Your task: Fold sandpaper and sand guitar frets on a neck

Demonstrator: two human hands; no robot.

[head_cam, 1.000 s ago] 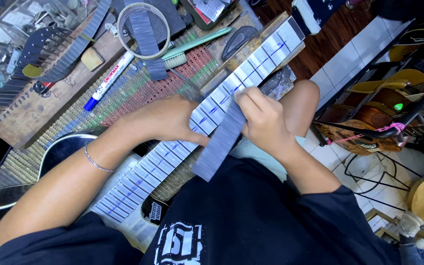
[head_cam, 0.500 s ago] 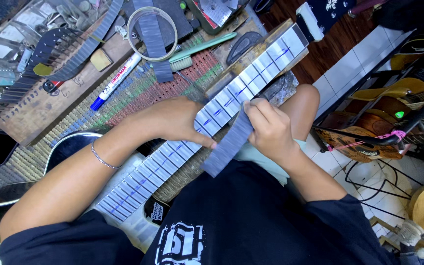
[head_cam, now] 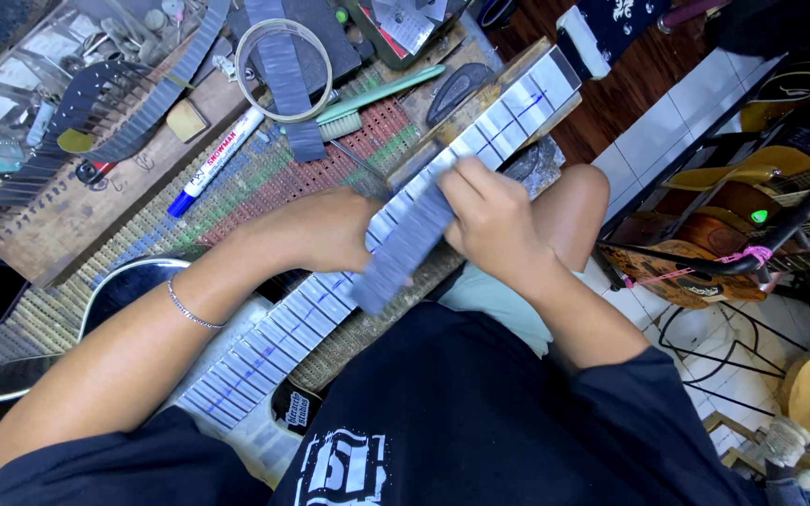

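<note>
Head view: the right hand (head_cam: pixel 494 220) has its fingers closed around a long grey sanding strip (head_cam: pixel 403 251) lying diagonally across the taped guitar neck (head_cam: pixel 330 300). The left hand (head_cam: pixel 325 230), nearer the guitar body, presses flat on the neck.

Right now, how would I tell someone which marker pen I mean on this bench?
Find the guitar neck covered in pale tape. Above it, on the wooden board, lies the marker pen, beside the tape ring. It alone has a white barrel and blue cap.
</note>
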